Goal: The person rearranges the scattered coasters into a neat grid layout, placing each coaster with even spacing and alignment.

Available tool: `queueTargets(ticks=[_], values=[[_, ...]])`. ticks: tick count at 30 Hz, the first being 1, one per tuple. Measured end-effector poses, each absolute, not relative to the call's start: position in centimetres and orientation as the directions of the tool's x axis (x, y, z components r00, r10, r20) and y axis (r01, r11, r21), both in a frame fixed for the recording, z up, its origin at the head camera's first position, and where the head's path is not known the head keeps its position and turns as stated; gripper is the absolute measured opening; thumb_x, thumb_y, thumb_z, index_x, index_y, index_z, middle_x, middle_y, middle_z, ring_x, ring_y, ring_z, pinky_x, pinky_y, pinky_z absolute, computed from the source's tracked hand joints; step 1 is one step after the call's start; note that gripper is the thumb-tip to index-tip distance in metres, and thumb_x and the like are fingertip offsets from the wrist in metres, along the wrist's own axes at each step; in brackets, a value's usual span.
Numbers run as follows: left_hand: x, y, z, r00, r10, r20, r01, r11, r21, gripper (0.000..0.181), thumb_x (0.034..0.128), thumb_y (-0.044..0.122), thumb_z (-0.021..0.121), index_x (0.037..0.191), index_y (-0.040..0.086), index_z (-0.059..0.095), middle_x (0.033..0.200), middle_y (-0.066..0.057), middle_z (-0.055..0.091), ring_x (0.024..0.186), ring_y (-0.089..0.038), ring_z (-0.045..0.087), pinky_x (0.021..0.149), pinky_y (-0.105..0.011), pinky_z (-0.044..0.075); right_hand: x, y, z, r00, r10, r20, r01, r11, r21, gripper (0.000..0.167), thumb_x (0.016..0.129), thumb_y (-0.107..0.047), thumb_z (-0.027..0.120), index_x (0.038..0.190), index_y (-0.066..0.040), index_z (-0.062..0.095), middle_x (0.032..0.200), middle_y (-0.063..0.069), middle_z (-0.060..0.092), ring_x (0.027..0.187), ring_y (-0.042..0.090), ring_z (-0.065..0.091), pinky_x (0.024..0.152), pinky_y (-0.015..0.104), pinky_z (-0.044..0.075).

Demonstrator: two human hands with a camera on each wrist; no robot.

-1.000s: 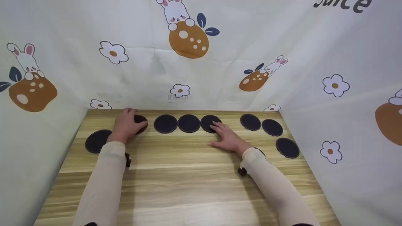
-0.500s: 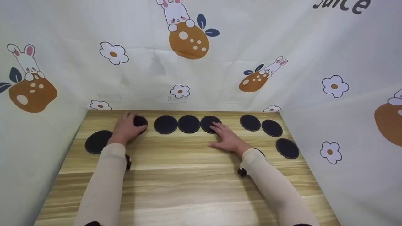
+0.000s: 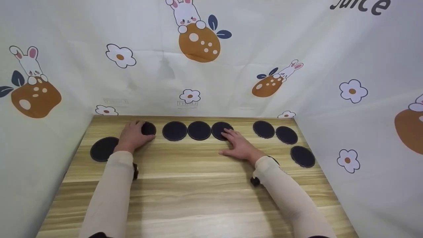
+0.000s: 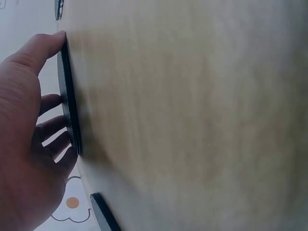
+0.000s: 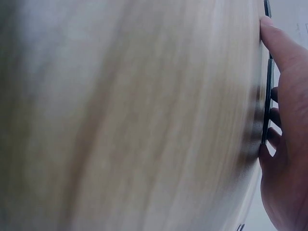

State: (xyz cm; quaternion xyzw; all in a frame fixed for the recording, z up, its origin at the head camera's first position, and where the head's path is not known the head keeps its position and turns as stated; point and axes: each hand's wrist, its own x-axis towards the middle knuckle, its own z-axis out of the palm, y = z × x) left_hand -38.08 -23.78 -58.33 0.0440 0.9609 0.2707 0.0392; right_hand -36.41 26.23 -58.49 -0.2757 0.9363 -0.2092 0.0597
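Several dark round coasters with stitched rims lie flat on the wood-grain table [image 3: 198,185]. At the back left, my left hand [image 3: 132,135] spreads over one coaster [image 3: 149,128]. In the left wrist view its thumb touches one edge of that coaster [image 4: 69,91], with the fingers spread along it. My right hand [image 3: 243,145] rests its fingertips on the rightmost coaster [image 3: 219,128] of a touching row of three. The other two in that row are the middle coaster [image 3: 199,130] and the left one [image 3: 174,131]. In the right wrist view, my right thumb sits beside that row.
Partly behind my left wrist lies another coaster [image 3: 102,149]. Three more curve along the right side: a back one [image 3: 263,129], one beside it [image 3: 286,135] and a nearer one [image 3: 302,156]. A pale printed curtain [image 3: 148,76] encloses the table's back and sides.
The fingers of my left hand have drawn back slightly from the far edge of their coaster, and its thumb has shifted a little nearer. The right hand and the coasters have stayed put.
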Motion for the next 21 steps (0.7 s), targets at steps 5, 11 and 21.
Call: queueTargets(ticks=[5, 11, 21], values=[[-38.1, -23.7, -58.3, -0.993, 0.105, -0.056, 0.062, 0.862, 0.503, 0.093, 0.098, 0.048, 0.077, 0.165, -0.007, 0.042, 0.168, -0.041, 0.031, 0.155, -0.064, 0.024, 0.125, -0.075, 0.026, -36.5, 26.2, -58.7, -0.838, -0.545, -0.004, -0.492, 0.761, -0.423, 0.095, 0.098, -0.06, 0.079, 0.171, -0.011, 0.043, 0.181, 0.01, 0.03, 0.167, 0.04, 0.022, 0.133, 0.058, 0.026], [-37.9, -23.4, -57.8, -0.994, 0.103, -0.048, 0.067, 0.871, 0.487, 0.09, 0.0951, 0.047, 0.078, 0.16, -0.008, 0.05, 0.164, -0.042, 0.036, 0.152, -0.068, 0.028, 0.124, -0.077, 0.026, -36.6, 26.2, -58.8, -0.842, -0.538, -0.021, -0.486, 0.776, -0.403, 0.097, 0.097, -0.064, 0.078, 0.172, -0.014, 0.041, 0.182, 0.008, 0.028, 0.168, 0.037, 0.021, 0.133, 0.056, 0.026], [-36.5, -23.0, -56.6, -0.99, 0.139, -0.008, 0.118, 0.866, 0.486, 0.092, 0.0968, 0.048, 0.078, 0.163, -0.006, 0.046, 0.165, -0.04, 0.036, 0.152, -0.065, 0.027, 0.123, -0.077, 0.028, -36.8, 26.4, -58.9, -0.844, -0.535, -0.018, -0.482, 0.774, -0.411, 0.098, 0.097, -0.064, 0.078, 0.172, -0.013, 0.042, 0.181, 0.009, 0.029, 0.168, 0.037, 0.021, 0.134, 0.057, 0.025]])
